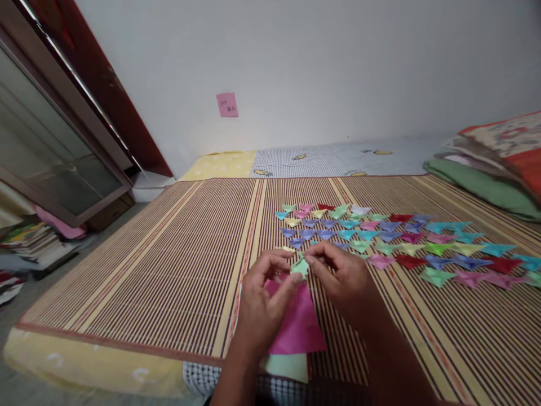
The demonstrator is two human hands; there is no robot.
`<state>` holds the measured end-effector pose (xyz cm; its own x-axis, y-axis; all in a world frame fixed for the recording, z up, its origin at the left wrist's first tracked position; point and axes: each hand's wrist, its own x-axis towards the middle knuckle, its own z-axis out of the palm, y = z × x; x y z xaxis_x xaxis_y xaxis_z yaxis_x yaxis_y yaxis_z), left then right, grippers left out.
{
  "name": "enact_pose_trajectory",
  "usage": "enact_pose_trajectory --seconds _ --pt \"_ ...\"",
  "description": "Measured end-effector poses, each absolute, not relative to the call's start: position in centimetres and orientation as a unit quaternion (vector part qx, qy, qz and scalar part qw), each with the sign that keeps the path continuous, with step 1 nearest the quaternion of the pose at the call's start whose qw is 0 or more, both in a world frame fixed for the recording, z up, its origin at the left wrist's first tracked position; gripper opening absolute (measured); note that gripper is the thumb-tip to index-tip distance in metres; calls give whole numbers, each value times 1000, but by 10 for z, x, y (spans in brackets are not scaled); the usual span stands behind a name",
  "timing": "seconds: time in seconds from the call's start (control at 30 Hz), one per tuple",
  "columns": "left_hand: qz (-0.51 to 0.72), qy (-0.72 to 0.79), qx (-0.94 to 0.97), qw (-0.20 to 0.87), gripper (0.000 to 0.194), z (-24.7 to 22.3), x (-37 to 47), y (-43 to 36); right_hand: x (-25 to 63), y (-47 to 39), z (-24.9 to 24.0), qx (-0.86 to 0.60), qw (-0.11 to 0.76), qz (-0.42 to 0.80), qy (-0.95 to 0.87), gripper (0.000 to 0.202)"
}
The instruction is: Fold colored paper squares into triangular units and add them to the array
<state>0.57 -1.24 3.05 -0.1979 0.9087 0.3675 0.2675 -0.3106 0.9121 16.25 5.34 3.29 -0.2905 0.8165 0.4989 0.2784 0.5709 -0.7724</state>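
Note:
Between my two hands is a small pale green folded paper piece [300, 267]. My left hand [267, 293] pinches its left and lower side between thumb and fingers. At its right edge, the thumb and fingertips of my right hand [338, 276] are closed on it. Below lies a magenta paper sheet [298, 324], partly covered by my left hand, on top of a pale green sheet [287, 366]. Just beyond my hands, rows of small folded paper pieces [369, 225] in many colours spread to the right; my hands hide a few of them.
A striped bamboo mat [169, 265] covers the bed. Folded bedding and a cushion [502, 152] are stacked at the far right. A pink note [227, 105] is stuck to the white wall. On the left are a glass-panelled cabinet [59, 135] and a pile of books [31, 239].

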Motion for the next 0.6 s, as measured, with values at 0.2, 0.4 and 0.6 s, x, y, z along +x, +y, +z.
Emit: enact_pose_trajectory --seconds 0.2,0.4,0.6 --pt "548 507 517 419 17 20 -4 -9 163 52 34 -274 385 292 -831 17" --pt "533 425 479 552 22 16 -2 -6 161 50 31 -271 372 305 -834 17" --pt "611 480 433 458 22 15 -1 -3 155 48 33 -315 433 278 -798 5"
